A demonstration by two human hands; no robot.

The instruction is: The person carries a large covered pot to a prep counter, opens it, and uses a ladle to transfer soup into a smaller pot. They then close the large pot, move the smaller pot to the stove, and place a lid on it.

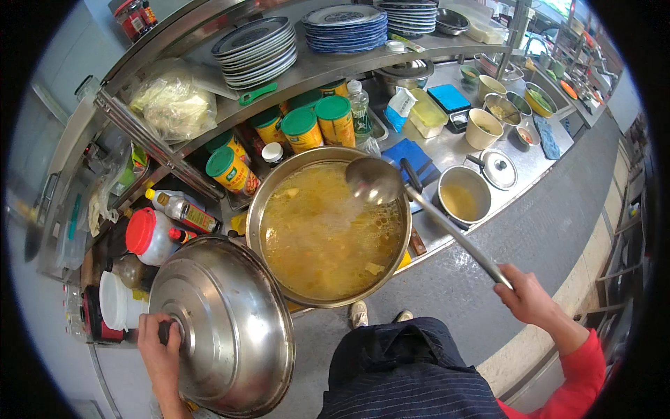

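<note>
My left hand [159, 345] grips the black knob of a large domed metal pot lid [235, 324], held tilted at the lower left of the stockpot. In my right hand [528, 296] is the long handle of a metal ladle [374, 180], whose bowl hangs over the upper right part of the pot. The wide steel stockpot [407, 246] holds yellowish, steaming broth [324, 235] with oil and a few pale pieces at the surface. A smaller saucepan [465, 194] with brownish liquid stands to its right, beside a small lid [499, 168].
Green-lidded yellow tins [335, 123] stand behind the stockpot, below a steel shelf with stacked plates [345, 29]. Bottles and a red-lidded jar [152, 238] crowd the left. A blue cloth [411, 160], cream containers [482, 130] and a digital scale [450, 99] lie along the right counter.
</note>
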